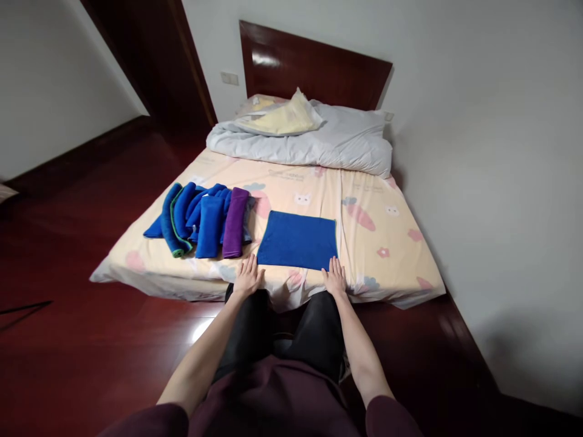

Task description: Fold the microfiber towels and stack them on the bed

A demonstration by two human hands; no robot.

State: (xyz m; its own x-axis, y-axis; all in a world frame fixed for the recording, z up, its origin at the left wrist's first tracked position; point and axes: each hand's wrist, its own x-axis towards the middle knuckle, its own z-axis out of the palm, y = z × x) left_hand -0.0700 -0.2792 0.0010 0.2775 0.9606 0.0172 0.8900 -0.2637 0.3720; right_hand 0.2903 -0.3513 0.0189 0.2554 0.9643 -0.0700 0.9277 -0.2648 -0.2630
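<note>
A blue towel [298, 240] with a thin green edge lies flat near the front of the bed. At its near left corner rests my left hand [248, 276], fingers stretched out and palm down. My right hand [334, 277] lies flat by the near right corner, its fingertips at the towel's edge. Neither hand holds anything. Left of the flat towel is a pile of rolled or folded blue towels [210, 224], with a purple rolled towel [234, 223] on its right side. One blue roll [169, 221] at the pile's left shows a green edge.
The bed [364, 237] has a cream sheet printed with carrots and cats. A grey-white quilt [337, 133] and a yellow pillow [285, 116] lie at the dark wooden headboard [314, 64]. A wall [501, 182] runs along the right; reddish floor [100, 340] lies left.
</note>
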